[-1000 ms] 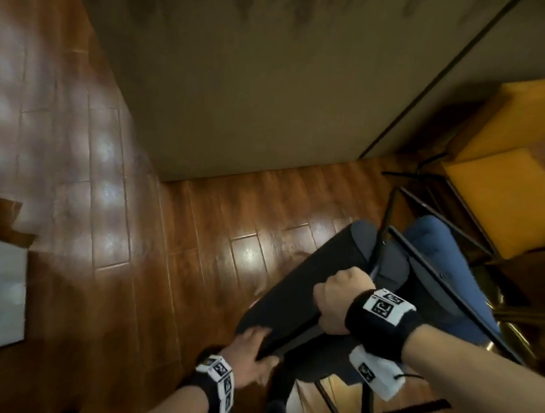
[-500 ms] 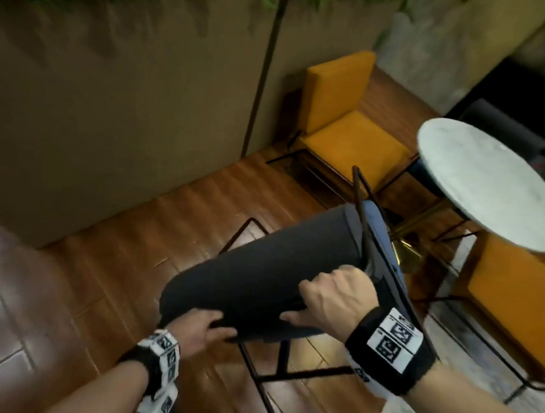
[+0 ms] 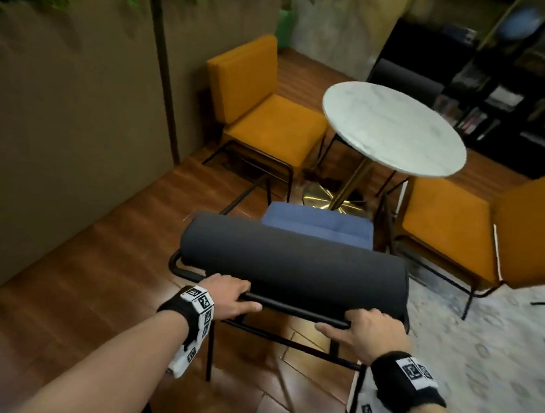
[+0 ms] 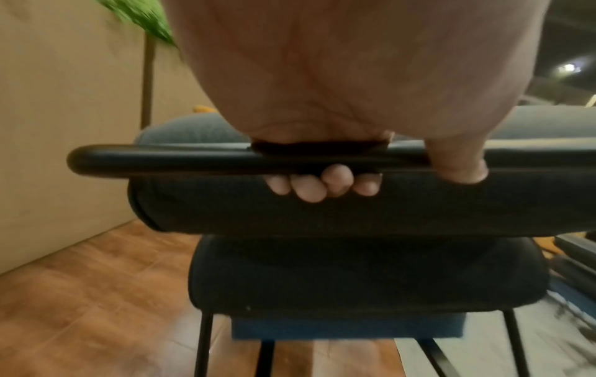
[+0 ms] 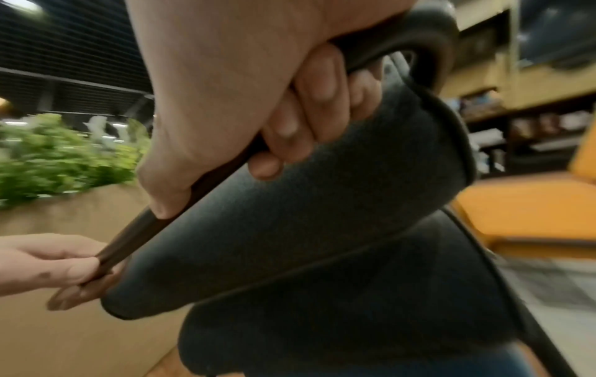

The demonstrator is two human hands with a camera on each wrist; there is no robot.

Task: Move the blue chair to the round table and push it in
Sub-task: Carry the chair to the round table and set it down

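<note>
Blue chair [image 3: 318, 225] was gripped by left hand [image 3: 230, 294] and right hand [image 3: 365, 333] at its top rail [image 3: 293, 308], faced toward round table [image 3: 394, 130]; straight push-in judged next.

Open wood floor [image 3: 107, 285] left of the blue chair [image 3: 318, 225], bounded by the tan planter wall [image 3: 78, 124]. Ahead, a gap toward the round table [image 3: 394, 127] between two orange chairs [image 3: 264, 110] [image 3: 455, 224]. Gold table base [image 3: 326, 197] sits just beyond the seat.

The head view looks down from above toward the round table [image 3: 394, 129] at upper right. Both wrist views sit close behind the blue chair [image 3: 293, 265] and share its black top bar [image 4: 193, 159].
</note>
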